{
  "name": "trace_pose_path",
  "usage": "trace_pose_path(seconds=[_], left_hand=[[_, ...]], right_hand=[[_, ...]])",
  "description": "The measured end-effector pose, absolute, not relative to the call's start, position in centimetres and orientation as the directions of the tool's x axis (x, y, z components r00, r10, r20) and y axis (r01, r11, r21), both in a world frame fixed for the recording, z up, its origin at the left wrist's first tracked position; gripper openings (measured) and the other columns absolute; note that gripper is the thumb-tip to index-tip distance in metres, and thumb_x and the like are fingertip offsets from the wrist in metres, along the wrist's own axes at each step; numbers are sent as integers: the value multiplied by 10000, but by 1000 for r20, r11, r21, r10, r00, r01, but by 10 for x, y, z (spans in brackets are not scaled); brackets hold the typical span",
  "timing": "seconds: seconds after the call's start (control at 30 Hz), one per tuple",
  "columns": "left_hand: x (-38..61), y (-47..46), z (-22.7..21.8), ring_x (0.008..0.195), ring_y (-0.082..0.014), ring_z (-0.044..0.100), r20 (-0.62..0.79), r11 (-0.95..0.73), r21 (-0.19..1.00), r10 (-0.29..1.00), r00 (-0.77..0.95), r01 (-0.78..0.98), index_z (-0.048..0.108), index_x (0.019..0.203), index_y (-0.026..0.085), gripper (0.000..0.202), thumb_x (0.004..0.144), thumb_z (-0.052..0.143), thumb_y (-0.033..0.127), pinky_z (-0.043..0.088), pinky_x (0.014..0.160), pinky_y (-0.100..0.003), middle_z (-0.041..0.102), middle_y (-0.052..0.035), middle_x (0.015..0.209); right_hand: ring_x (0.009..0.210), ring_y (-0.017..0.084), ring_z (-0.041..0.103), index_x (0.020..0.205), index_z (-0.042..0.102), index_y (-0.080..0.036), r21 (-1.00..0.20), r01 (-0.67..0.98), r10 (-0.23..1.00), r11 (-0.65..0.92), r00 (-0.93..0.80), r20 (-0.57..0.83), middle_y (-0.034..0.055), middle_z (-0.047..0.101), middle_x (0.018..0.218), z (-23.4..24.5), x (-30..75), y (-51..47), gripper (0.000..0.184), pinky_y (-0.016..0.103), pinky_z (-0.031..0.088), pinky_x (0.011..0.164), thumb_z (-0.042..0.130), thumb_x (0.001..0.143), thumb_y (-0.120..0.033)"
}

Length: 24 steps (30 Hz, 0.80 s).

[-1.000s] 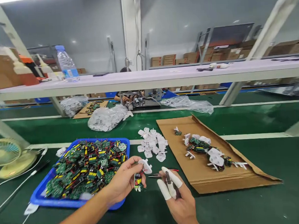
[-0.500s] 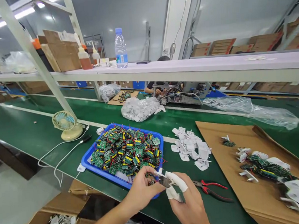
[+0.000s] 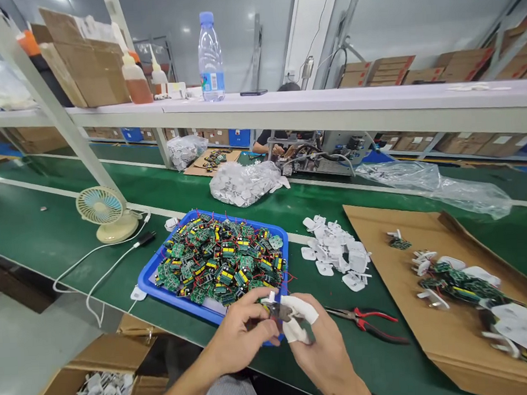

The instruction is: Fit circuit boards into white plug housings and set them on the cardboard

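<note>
My left hand [image 3: 246, 328] is closed around a small white plastic piece [image 3: 271, 297], mostly hidden by the fingers, at the front right corner of the blue tray [image 3: 181, 304]. Facing it, my right hand [image 3: 317, 342] pinches a small dark metallic thing [image 3: 280, 310] that meets the white piece; I cannot make out its kind. White covers wrap its thumb and forefinger. Many green circuit boards [image 3: 222, 258] with yellow parts and red wires fill the tray. Long-nose pliers [image 3: 362, 319] with red-and-black handles lie right of my right hand.
White plastic parts [image 3: 334, 247] lie behind the pliers. At right, a cardboard sheet [image 3: 377, 256] bears boards joined with white covers. A small fan [image 3: 103, 212] and cables stand left. A shelf [image 3: 329, 108] crosses above the bench; a co-worker's arm [image 3: 263, 143] shows beyond.
Both hands have shifted slightly left, still together around the small pieces. The left fingers have curled in further. The camera view has moved a little; the tray and pliers look unmoved on the bench.
</note>
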State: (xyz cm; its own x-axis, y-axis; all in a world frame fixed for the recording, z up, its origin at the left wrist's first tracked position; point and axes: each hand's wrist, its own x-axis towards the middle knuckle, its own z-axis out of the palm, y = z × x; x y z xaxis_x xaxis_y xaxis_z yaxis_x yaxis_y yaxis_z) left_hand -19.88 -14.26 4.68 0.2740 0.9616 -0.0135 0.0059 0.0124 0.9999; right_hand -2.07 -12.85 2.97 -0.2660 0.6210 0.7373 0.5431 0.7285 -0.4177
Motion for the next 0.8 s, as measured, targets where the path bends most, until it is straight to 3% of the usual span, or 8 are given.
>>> trace_pose_path(seconds=[0.07, 0.2, 0.33, 0.43, 0.53, 0.6, 0.7, 0.8], left_hand=[[-199, -139, 48, 887, -248, 702, -69, 126, 980, 941, 332, -153, 742, 653, 170, 275, 846, 654, 345, 593, 749, -346, 691, -116, 1218], [-196, -132, 45, 990, -288, 670, -47, 100, 975, 965, 257, -199, 742, 564, 190, 434, 905, 607, 422, 509, 968, -390, 731, -106, 802], [-193, -132, 42, 960, -282, 702, -51, 74, 986, 987, 153, -152, 780, 621, 185, 397, 892, 634, 435, 538, 942, -407, 704, -120, 1248], [-188, -135, 42, 994, -275, 706, -24, 45, 991, 985, 172, -123, 795, 645, 181, 390, 896, 621, 425, 542, 957, -390, 573, -92, 1468], [-182, -138, 42, 723, -202, 714, -52, 92, 984, 967, 248, -153, 785, 643, 170, 419, 892, 610, 458, 583, 855, -392, 638, -117, 1388], [-179, -138, 43, 587, -171, 672, -70, 111, 983, 964, 257, -146, 777, 644, 169, 427, 884, 617, 484, 594, 775, -383, 742, -128, 1175], [-180, -137, 44, 577, -188, 674, -50, 70, 992, 981, 185, -102, 764, 634, 180, 428, 884, 625, 498, 585, 714, -357, 771, -101, 866], [-182, -136, 45, 561, -190, 661, -45, 52, 997, 993, 106, -65, 756, 630, 179, 457, 898, 603, 516, 569, 666, -342, 751, -88, 722]], right_hand=[[827, 157, 655, 1160, 591, -212, -545, 457, 692, 703, -262, 673, 61, 668, 957, 33, -20, -128, 253, 267, 550, 693, 514, 946, -101], [840, 164, 671, 1255, 607, -221, -552, 453, 695, 700, -257, 671, 62, 677, 964, 37, -10, -127, 324, 267, 566, 707, 560, 949, -125], [877, 203, 677, 1340, 594, -229, -464, 563, 671, 684, -236, 703, 97, 686, 1010, 34, 3, -131, 438, 335, 580, 743, 566, 923, -98], [907, 205, 687, 1352, 582, -224, -529, 529, 712, 663, -228, 664, 101, 702, 1052, 33, 4, -134, 458, 333, 587, 757, 561, 911, -99], [809, 169, 682, 1255, 619, -222, -611, 473, 753, 635, -200, 627, 53, 706, 954, 33, -3, -134, 362, 287, 573, 710, 563, 911, -124], [766, 153, 661, 1203, 624, -222, -612, 476, 754, 631, -189, 630, 30, 688, 900, 33, -6, -133, 315, 275, 554, 695, 541, 918, -117], [808, 168, 633, 1230, 598, -209, -494, 555, 689, 670, -218, 691, 51, 669, 932, 36, -2, -129, 347, 301, 522, 702, 504, 921, -84], [785, 196, 576, 1137, 630, -200, -237, 703, 582, 671, -300, 756, 75, 659, 930, 39, 9, -126, 279, 342, 451, 662, 522, 906, -88]])
